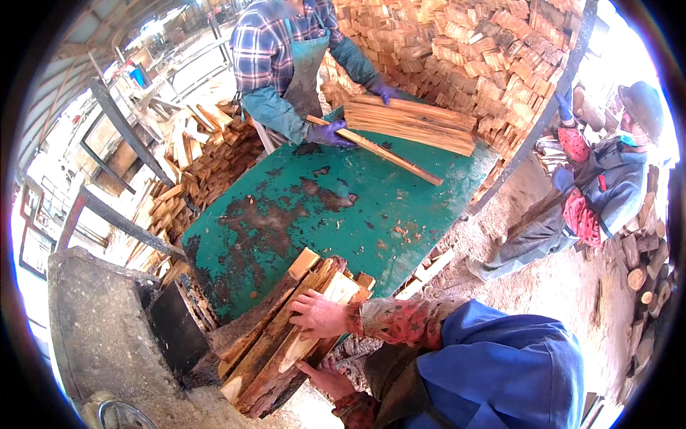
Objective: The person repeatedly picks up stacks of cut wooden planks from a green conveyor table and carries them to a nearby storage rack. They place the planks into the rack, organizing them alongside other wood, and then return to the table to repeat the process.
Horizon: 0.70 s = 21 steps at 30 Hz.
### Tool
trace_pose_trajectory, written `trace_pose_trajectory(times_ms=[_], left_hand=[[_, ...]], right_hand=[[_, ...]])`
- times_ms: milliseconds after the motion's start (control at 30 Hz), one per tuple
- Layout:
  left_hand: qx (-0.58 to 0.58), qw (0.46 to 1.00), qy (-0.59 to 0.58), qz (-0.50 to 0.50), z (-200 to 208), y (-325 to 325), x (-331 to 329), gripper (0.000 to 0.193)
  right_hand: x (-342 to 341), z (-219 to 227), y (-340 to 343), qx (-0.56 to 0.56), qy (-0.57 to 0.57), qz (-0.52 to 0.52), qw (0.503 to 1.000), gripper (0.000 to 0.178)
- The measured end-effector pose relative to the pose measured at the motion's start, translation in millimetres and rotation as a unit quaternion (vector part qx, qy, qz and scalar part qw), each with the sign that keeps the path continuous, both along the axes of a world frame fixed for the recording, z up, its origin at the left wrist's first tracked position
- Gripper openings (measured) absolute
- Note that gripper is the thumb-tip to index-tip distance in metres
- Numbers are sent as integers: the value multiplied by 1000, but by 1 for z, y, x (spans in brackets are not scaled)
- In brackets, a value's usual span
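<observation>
Several long split wood pieces [271, 343] lie side by side across the near end of a green table [379, 207], sticking out past its edge. My right hand [318, 313] presses on top, its fingers spread and curled over the pieces. Lower down, my left hand [330, 379] grips the near side of the same wood; part of it is hidden by the sleeve and wood. Across the table, a co-worker in purple gloves has one hand [330, 134] on a thin wood strip [389, 157] and the other [382, 91] on a row of split boards [407, 125].
A grey machine housing [100, 322] stands at the left, against the table's near end. Stacked split wood [457, 50] rises behind the table, with another pile [200, 157] to its left. Another person [607, 179] is at the right, near stacked logs [636, 279].
</observation>
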<state>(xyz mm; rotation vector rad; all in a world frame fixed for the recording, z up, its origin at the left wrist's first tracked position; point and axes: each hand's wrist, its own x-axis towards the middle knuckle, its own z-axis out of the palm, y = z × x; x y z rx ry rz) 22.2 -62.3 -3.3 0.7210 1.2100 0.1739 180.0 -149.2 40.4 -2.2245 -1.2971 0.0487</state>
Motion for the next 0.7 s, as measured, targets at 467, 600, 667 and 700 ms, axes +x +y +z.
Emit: trace_pose_trajectory(times_ms=[467, 600, 667, 700], left_hand=[[43, 992, -115, -38, -5, 2, -4, 103], [18, 995, -97, -34, 1, 0, -2, 104], [19, 993, -108, -40, 1, 1, -2, 103], [20, 992, -113, -43, 1, 1, -2, 102]], right_hand=[[-5, -10, -1, 58, -40, -20, 997, 46], [-6, -7, -3, 42, -36, -22, 998, 47], [-9, -8, -3, 40, -35, -21, 998, 48], [-9, -9, -2, 32, -32, -26, 999, 49]])
